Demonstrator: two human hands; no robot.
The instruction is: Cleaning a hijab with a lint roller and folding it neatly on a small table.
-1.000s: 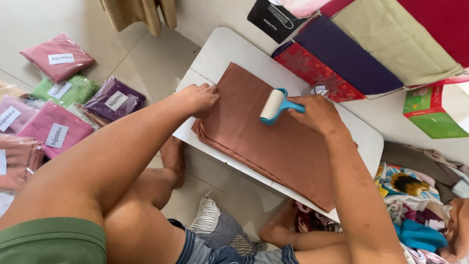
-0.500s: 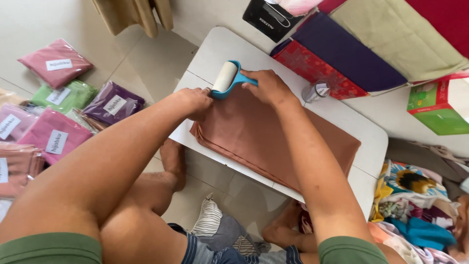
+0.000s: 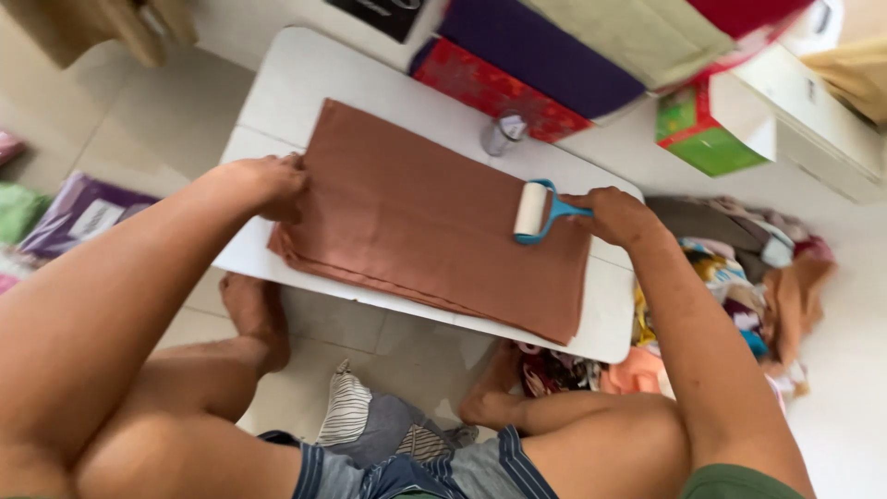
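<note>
A folded rust-brown cloth (image 3: 425, 222) lies flat on the white tabletop (image 3: 305, 69), its long axis running from the far left corner of the tabletop down toward the near right edge. The fabric looks smooth and matte, stacked in several layers that show as thin edges along its near side.

The right hand (image 3: 614, 214) has its grip closed around the blue handle of a lint roller (image 3: 536, 211); the white cylinder rests on the cloth near its right end, its axis standing roughly across the cloth's length, handle pointing right. The left hand (image 3: 263, 183) presses down on the cloth's left edge, fingers curled, holding nothing but the fabric under them.

Just beyond the cloth's far edge stands a small clear tape roll (image 3: 502, 134). Behind that lie a flat red patterned package (image 3: 480, 88), a dark purple fabric bundle (image 3: 545, 51) and a pale beige one (image 3: 637, 32). Right of these sits a green and red box (image 3: 698, 134). Left of the cloth, on the tiled floor, is a purple packet (image 3: 78, 217) in clear wrap with a white rectangular label. Right of the cloth lies a heap of mixed coloured clothes (image 3: 748, 268).
</note>
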